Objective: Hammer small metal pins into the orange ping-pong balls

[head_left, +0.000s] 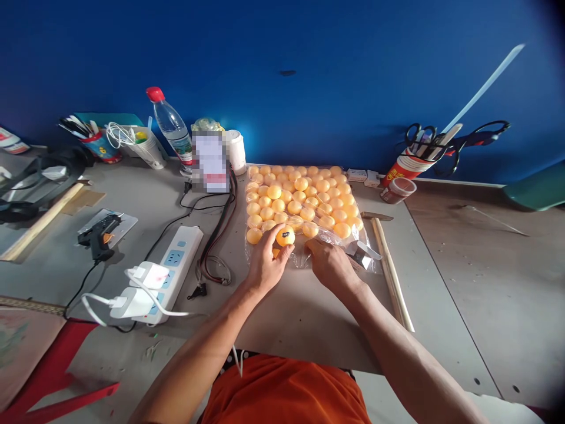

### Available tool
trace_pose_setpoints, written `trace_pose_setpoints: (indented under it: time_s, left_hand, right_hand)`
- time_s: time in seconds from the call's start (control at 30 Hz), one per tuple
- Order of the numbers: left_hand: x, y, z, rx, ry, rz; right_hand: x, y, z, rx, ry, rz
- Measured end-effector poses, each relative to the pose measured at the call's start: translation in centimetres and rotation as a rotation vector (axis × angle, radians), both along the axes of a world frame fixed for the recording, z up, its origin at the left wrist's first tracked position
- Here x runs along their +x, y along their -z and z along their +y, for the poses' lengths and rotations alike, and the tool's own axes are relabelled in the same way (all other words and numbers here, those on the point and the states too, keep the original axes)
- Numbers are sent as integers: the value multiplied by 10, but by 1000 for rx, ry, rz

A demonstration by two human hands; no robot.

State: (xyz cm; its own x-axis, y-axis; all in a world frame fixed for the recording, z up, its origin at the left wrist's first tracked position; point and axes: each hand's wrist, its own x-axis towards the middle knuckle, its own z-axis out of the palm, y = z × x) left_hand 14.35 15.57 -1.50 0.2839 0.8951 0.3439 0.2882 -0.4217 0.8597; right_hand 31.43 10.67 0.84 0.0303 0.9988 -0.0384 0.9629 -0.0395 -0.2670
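Note:
My left hand (266,264) is closed around an orange ping-pong ball (289,240), gripping it between thumb and fingers. A small dark mark or print shows on the ball's upper side. Just to the right, my right hand (332,263) has its fingers curled at the near edge of a clear plastic bag (300,259); whatever is in those fingers is hidden. Rows of orange ping-pong balls (295,206) lie in the bag beyond both hands. Beside the right hand sits a small open box (362,255), partly on the plastic.
A hammer (392,277) lies right of the bag. To the left are a power strip (188,240) with white chargers, black cables (217,235) and a glue gun (100,235). Behind stand a bottle (171,126), a blurred phone-like panel (210,156) and a red cup (404,166) of tools.

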Motion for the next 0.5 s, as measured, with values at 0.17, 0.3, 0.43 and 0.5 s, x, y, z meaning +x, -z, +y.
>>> trace_pose_setpoints:
  time_s: [0.17, 0.3, 0.43, 0.5]
  left_hand:
    - [0, 0, 1, 58, -12, 24]
    - [-1, -1, 0, 69, 0, 48]
    - [0, 0, 0, 50, 11, 48]
    - [0, 1, 0, 43, 15, 50]
  right_hand:
    - [6, -11, -8, 25, 39, -118]
    - [6, -18, -8, -200, 66, -150]
    - [2, -19, -4, -241, 71, -95]
    - [2, -19, -4, -235, 59, -59]
